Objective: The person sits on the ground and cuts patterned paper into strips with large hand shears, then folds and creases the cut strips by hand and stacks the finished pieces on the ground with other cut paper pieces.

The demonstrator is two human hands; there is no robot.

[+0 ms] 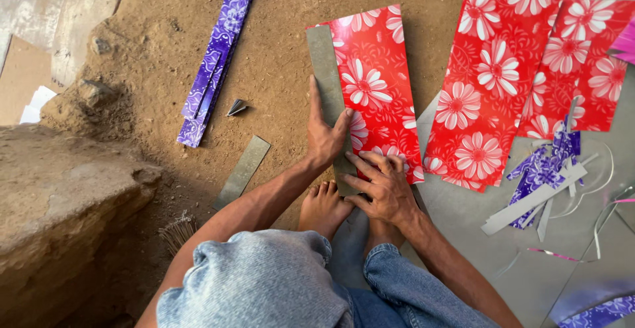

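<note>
The fingers (pixel 316 106) of the left hand (pixel 325 136) lie spread and flat along a grey metal strip (pixel 328 90), thumb out to the right, pressing it down; nothing is pinched. The fingers (pixel 370 166) of the right hand (pixel 382 186) are also spread, tips bearing on the near end of the strip and on the lower edge of a red sheet with white flowers (pixel 377 77). Neither hand closes around anything.

The strip lies lengthwise over the sheet's left margin, on the dirt floor (pixel 278 43), directly ahead of the person's bare feet (pixel 324 209). Held so, it appears to serve as a straightedge, the flat hands keeping strip and sheet from sliding against each other. The sheet is a long rectangle, glossy, slightly tilted, its far end pointing away from the person.

Further out: two more red flowered sheets (pixel 489 70) overlap to the right, partly on a smooth grey slab (pixel 582 222). A heap of purple and silver offcuts (pixel 542 176) lies on that slab. To the left lie long purple patterned strips (pixel 215 63), a small folded silver scrap (pixel 235 108) and a second grey metal strip (pixel 242 171). A rough earthen ledge (pixel 59 202) borders the left edge.
</note>
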